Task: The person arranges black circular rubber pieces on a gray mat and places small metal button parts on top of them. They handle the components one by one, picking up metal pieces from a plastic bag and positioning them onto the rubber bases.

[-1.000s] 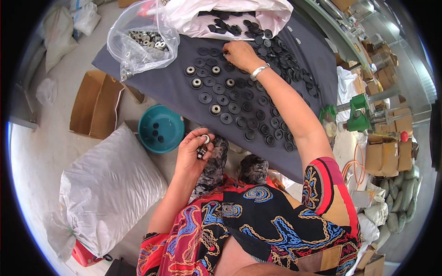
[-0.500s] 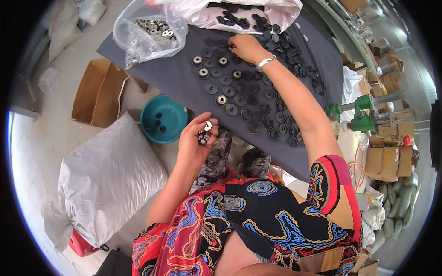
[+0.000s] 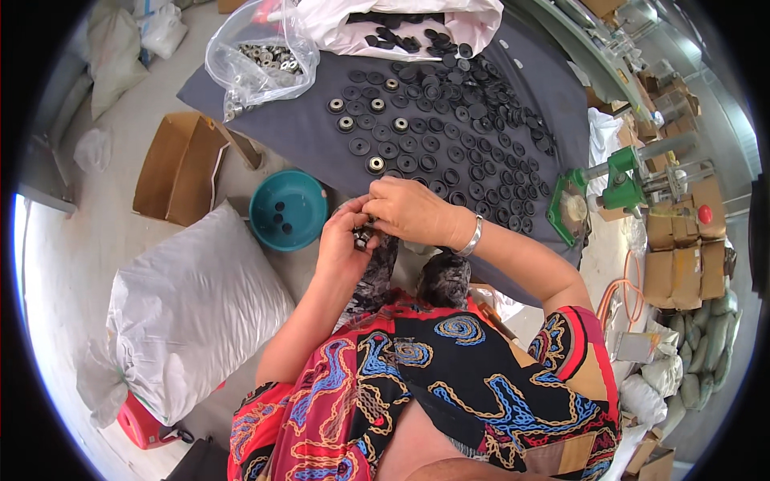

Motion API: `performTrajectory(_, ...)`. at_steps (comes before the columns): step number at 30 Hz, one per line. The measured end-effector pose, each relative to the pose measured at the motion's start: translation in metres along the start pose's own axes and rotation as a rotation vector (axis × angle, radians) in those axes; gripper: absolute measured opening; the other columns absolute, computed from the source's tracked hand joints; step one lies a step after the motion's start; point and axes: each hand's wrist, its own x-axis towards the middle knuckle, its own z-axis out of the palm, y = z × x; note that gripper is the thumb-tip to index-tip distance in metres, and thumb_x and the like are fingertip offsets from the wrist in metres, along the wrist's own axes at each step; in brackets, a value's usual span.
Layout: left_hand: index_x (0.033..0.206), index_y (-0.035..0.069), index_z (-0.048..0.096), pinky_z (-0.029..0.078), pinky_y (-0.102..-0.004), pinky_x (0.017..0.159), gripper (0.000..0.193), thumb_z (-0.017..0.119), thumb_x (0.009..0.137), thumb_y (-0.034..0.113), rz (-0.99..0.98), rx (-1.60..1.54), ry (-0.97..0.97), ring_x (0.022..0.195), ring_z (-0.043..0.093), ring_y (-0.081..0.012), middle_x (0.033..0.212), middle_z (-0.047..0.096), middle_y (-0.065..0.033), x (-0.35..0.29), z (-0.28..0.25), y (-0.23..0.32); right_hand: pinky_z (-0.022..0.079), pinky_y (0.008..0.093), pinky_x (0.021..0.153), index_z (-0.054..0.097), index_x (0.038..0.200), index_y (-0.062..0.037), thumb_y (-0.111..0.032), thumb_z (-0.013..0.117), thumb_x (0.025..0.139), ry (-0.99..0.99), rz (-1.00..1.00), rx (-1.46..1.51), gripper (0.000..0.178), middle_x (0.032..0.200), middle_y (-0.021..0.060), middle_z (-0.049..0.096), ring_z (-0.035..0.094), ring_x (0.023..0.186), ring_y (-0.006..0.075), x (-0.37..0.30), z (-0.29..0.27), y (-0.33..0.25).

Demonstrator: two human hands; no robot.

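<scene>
My left hand [image 3: 343, 239] is in front of the table's near edge, its curled fingers closed around some small metal bearings [image 3: 361, 238]. My right hand [image 3: 415, 212], with a silver bangle at the wrist, meets the left fingertips. Its fingers are pinched together, and what lies between them is hidden. Black round caps [image 3: 407, 143] are laid out in rows on the dark tabletop beyond both hands. Several of these caps carry a shiny ring-shaped bearing, among them the bearing [image 3: 375, 164] nearest my hands and the farthest bearing [image 3: 391, 83].
A clear bag of bearings [image 3: 273, 66] sits at the table's far left, beside a pink-white sack [image 3: 321, 20] spilling black caps. Left of the table are a teal basin [image 3: 263, 200], a cardboard box [image 3: 172, 164] and a large white sack [image 3: 192, 313]. A green hand press [image 3: 619, 180] stands at right.
My right hand has come back from the far rows to my left hand. A bearing now shows on a far cap where the right fingers were. The left hand stays nearly in place.
</scene>
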Motion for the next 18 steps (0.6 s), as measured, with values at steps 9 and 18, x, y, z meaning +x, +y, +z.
performTrajectory(9, 0.106, -0.002, 0.057, 0.038, -0.0245, 0.047, 0.021, 0.052, 0.087, 0.003, 0.048, 0.068, 0.014, 0.066, 0.058, -0.013, 0.086, 0.062, -0.0065, -0.005, 0.0, 0.001, 0.049, 0.0351, 0.063, 0.059, 0.081, -0.004, -0.018, 0.068, 0.07, 0.105, -0.023, -0.236, 0.02, 0.076, 0.0069, 0.052, 0.057, 0.071, 0.0252, 0.001, -0.007, -0.002)
performTrajectory(18, 0.096, 0.002, 0.058, 0.034, -0.0228, 0.044, 0.011, 0.057, 0.092, 0.013, 0.133, 0.205, 0.052, 0.068, 0.062, -0.0145, 0.082, 0.064, -0.0066, 0.005, -0.006, -0.002, 0.052, 0.0356, 0.065, 0.062, 0.092, -0.0025, -0.013, 0.069, 0.071, 0.032, 0.046, -0.098, 0.024, 0.081, 0.0091, 0.057, 0.061, 0.078, 0.0267, 0.007, -0.002, 0.002)
